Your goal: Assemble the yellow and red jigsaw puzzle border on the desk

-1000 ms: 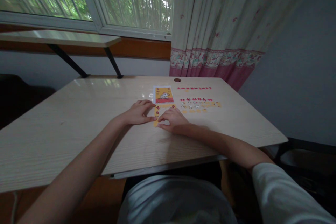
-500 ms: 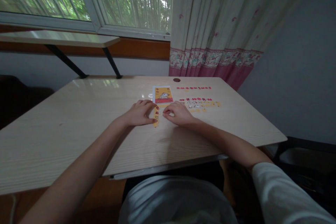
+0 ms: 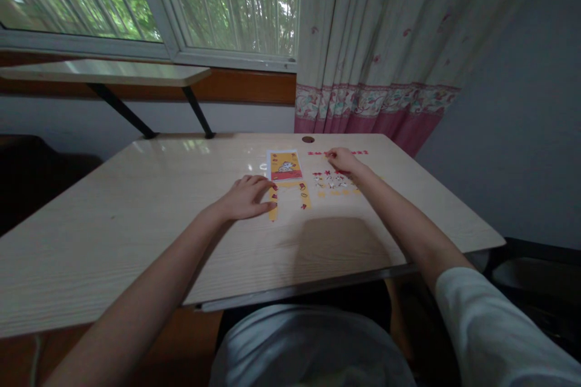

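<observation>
Several joined jigsaw pieces make a yellow frame, with a left column (image 3: 273,213), a top edge and a right column (image 3: 304,193). My left hand (image 3: 249,196) rests by the left column, thumb and fingers apart, fingertips touching its pieces. Just above lies a picture card (image 3: 285,166) showing a white animal on yellow and red. My right hand (image 3: 341,159) is at the back row of red jigsaw pieces (image 3: 315,153), its fingertips pinched on a small yellow jigsaw piece, mostly hidden. Rows of loose red, white and yellow jigsaw pieces (image 3: 336,181) lie below that hand, partly covered by my forearm.
The pale wooden desk (image 3: 149,211) carries a raised shelf (image 3: 136,72) on black supports at the back left. A round cable hole (image 3: 308,139) sits near the back edge. Behind are a window and a floral curtain (image 3: 376,72). A dark chair (image 3: 535,278) stands at the right.
My right hand has moved from beside the yellow frame to the back row of pieces, up and right, uncovering the frame's right column. My left hand stays at the left column.
</observation>
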A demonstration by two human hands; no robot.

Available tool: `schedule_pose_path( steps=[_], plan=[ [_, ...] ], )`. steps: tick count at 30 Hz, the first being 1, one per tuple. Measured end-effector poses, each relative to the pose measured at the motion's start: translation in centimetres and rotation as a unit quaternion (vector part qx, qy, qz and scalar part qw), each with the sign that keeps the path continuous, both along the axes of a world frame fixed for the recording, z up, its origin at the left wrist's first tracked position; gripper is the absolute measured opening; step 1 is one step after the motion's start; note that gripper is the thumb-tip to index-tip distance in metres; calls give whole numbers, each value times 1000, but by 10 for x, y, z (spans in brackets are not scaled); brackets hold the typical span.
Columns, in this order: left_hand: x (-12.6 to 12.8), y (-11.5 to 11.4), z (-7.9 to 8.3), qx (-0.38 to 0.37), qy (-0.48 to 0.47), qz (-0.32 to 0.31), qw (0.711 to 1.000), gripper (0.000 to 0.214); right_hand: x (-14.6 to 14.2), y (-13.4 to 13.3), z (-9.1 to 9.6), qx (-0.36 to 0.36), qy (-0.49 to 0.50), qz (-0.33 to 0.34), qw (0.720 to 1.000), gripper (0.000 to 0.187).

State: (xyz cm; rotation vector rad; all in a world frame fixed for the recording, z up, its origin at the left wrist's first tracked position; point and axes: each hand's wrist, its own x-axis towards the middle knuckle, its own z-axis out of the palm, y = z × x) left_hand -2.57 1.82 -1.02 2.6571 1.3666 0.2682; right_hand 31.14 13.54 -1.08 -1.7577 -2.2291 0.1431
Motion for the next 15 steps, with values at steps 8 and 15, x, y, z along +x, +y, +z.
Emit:
schedule_pose_path(
  steps=[8, 15],
  plan=[
    [-6, 5, -5, 37, -20, 18, 999, 60, 2, 4, -3, 0, -15, 10, 1000, 28],
    [-4, 3, -4, 50, -26, 17, 998, 57, 0, 5, 6, -56, 3, -9, 998, 22]
  ],
)
